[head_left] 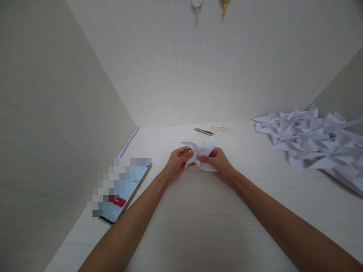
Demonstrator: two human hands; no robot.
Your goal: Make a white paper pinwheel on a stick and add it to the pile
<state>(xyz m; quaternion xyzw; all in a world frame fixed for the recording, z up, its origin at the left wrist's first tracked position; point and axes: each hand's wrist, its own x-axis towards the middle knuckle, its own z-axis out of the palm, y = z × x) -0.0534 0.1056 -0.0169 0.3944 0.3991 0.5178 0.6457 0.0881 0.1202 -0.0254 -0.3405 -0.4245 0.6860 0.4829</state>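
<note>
A small folded white paper piece (pixel 202 150) with pointed flaps sits between both hands, just above the white desk (pixel 204 223). My left hand (pixel 177 163) pinches its left side with thumb and fingers. My right hand (pixel 217 161) grips its right and lower part. Both forearms reach in from the bottom edge.
A heap of several folded white paper pieces (pixel 312 138) lies at the right. A phone (pixel 126 192) with a lit screen rests at the left, near the side wall. Small scissors (pixel 203 131) lie by the back wall. Two hooks (pixel 196 5) hang above.
</note>
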